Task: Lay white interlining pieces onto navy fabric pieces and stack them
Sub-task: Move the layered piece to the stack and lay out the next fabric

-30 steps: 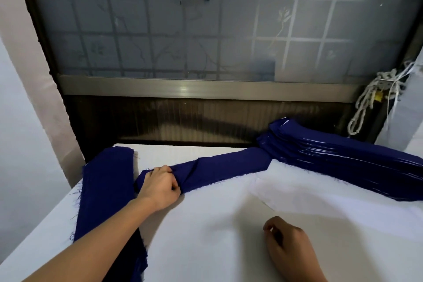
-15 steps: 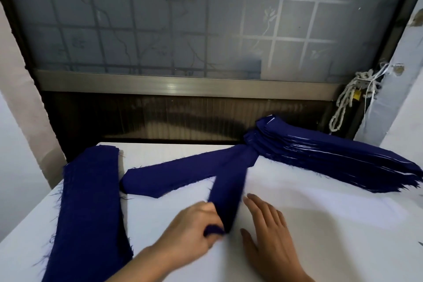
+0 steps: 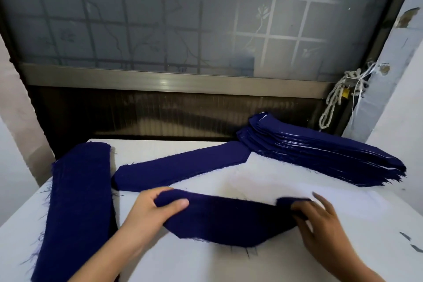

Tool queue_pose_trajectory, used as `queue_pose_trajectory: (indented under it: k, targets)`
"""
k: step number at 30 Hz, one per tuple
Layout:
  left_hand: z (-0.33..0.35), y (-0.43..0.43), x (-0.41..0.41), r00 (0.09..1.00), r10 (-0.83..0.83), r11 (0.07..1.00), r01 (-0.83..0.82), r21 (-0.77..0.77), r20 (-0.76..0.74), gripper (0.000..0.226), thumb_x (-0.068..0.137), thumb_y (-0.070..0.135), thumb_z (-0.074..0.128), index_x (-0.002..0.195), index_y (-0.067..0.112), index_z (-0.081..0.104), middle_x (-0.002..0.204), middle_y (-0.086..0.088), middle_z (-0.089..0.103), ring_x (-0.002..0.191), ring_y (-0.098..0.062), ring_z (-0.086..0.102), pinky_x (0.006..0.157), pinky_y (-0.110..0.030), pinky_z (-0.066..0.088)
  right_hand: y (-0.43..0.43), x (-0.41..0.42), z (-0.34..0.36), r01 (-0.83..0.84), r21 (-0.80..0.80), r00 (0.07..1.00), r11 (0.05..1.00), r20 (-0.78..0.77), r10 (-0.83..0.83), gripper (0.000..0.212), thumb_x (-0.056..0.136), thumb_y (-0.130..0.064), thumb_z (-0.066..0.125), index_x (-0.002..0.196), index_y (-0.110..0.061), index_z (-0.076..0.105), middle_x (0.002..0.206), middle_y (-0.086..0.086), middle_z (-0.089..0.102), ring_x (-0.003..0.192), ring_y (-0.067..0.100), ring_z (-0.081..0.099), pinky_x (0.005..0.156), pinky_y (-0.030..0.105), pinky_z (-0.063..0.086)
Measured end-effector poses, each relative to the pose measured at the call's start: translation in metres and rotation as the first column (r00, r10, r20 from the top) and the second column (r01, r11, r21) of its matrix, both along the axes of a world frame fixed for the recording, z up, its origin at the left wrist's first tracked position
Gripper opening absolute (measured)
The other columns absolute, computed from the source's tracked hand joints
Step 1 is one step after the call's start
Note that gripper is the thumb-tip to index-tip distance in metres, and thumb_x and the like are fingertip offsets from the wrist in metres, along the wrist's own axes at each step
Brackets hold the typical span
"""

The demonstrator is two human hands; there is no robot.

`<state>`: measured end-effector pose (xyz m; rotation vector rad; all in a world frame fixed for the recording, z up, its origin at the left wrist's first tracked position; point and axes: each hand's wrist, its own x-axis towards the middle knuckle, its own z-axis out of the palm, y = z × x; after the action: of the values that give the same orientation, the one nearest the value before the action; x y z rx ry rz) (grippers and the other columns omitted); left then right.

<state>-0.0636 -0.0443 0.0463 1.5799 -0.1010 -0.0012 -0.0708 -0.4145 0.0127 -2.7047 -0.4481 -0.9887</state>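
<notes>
A navy fabric piece [image 3: 226,220] is stretched crosswise over the white table [image 3: 206,263] in front of me. My left hand [image 3: 155,210] grips its left end, thumb on top. My right hand [image 3: 320,224] pinches the right end with the fingers spread. Behind it lies a second long navy piece [image 3: 180,168], running diagonally. A tall stack of navy pieces with thin white interlining edges between layers [image 3: 320,151] sits at the back right. White interlining sheets [image 3: 286,185] lie under and beyond the held piece.
A pile of long navy strips [image 3: 75,204] runs along the table's left edge. A frosted window with a metal sill [image 3: 174,80] stands behind the table. A white cord bundle [image 3: 336,103] hangs at the right by a wall.
My left hand pulled a navy piece from the diagonal strip toward me. It now lies crosswise, and my right hand has taken its right end.
</notes>
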Motion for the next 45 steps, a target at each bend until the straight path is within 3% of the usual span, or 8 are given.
queue_pose_trajectory:
  k: [6,9,12,15,19,31,38,45]
  targets:
    - [-0.024,0.001,0.019,0.985,0.156,0.983,-0.148,0.106,-0.071,0.013,0.088,0.014,0.074,0.075,0.015,0.075,0.074,-0.006,0.073,0.063,-0.013,0.065,0.057,-0.024,0.048,-0.042,-0.009,0.033,0.194,0.190,0.958,0.962,-0.246,-0.145,0.026,0.084,-0.016,0.072,0.105,-0.023,0.058,0.063,-0.011,0.056,0.064,0.018,0.054,0.057,0.034,0.044]
    - [-0.037,0.000,0.025,0.965,0.262,0.901,-0.254,0.351,0.026,0.015,0.088,0.016,0.074,0.073,0.016,0.072,0.072,0.002,0.074,0.069,-0.016,0.069,0.063,-0.033,0.056,-0.058,-0.003,0.034,0.286,0.134,0.896,0.949,-0.390,-0.214,0.020,0.088,-0.023,0.069,0.100,-0.030,0.054,0.071,-0.013,0.061,0.067,0.017,0.058,0.062,0.034,0.045]
    - [-0.046,-0.005,0.020,0.918,0.302,0.625,-0.393,0.674,0.256,0.011,0.086,0.027,0.075,0.094,0.024,0.068,0.081,0.017,0.068,0.077,-0.012,0.063,0.070,-0.032,0.052,-0.065,0.008,0.023,0.324,-0.119,0.809,0.938,-0.479,-0.340,0.018,0.091,-0.023,0.063,0.108,-0.026,0.059,0.085,-0.014,0.058,0.077,0.013,0.057,0.072,0.028,0.040]
    - [-0.054,-0.010,0.016,0.870,0.232,0.504,-0.491,0.711,0.436,0.037,0.081,0.025,0.078,0.115,0.021,0.064,0.102,0.010,0.063,0.095,-0.017,0.059,0.074,-0.031,0.050,-0.054,0.027,0.013,0.300,-0.184,0.811,0.936,-0.467,-0.352,0.022,0.092,-0.026,0.061,0.113,-0.022,0.062,0.099,-0.010,0.057,0.093,0.014,0.058,0.079,0.027,0.038]
    - [-0.058,-0.013,0.016,0.799,0.078,0.347,-0.583,0.735,0.597,0.040,0.074,0.018,0.083,0.110,0.011,0.067,0.100,-0.001,0.063,0.084,-0.025,0.058,0.069,-0.037,0.053,-0.009,0.063,0.011,0.134,-0.060,0.844,0.989,-0.515,-0.146,0.023,0.095,-0.029,0.059,0.115,-0.020,0.061,0.107,-0.006,0.058,0.094,0.012,0.057,0.082,0.023,0.046]
    - [-0.062,-0.014,0.016,0.792,0.014,0.341,-0.577,0.742,0.610,0.020,0.076,0.018,0.078,0.093,0.019,0.067,0.094,0.007,0.061,0.082,-0.018,0.057,0.067,-0.032,0.051,0.070,0.123,-0.001,-0.009,-0.199,0.811,0.980,-0.575,-0.110,0.015,0.100,-0.021,0.044,0.107,-0.016,0.056,0.107,0.001,0.052,0.100,0.018,0.048,0.085,0.026,0.044]
    - [-0.059,-0.016,0.015,0.792,0.024,0.349,-0.578,0.738,0.610,0.020,0.074,0.016,0.080,0.090,0.018,0.067,0.090,0.006,0.061,0.079,-0.018,0.057,0.064,-0.031,0.051,0.058,0.118,0.005,0.145,0.244,0.783,0.959,-0.620,0.040,0.018,0.094,-0.012,0.051,0.088,-0.013,0.068,0.091,-0.001,0.065,0.085,0.017,0.059,0.074,0.025,0.048]
    - [-0.061,-0.014,0.015,0.779,0.003,0.343,-0.590,0.731,0.627,0.023,0.074,0.017,0.080,0.093,0.018,0.067,0.094,0.007,0.060,0.081,-0.018,0.056,0.068,-0.033,0.050,0.049,0.111,0.008,0.206,0.431,0.785,0.879,-0.609,0.115,0.018,0.092,-0.015,0.055,0.083,-0.019,0.070,0.084,-0.004,0.069,0.080,0.014,0.062,0.064,0.019,0.046]
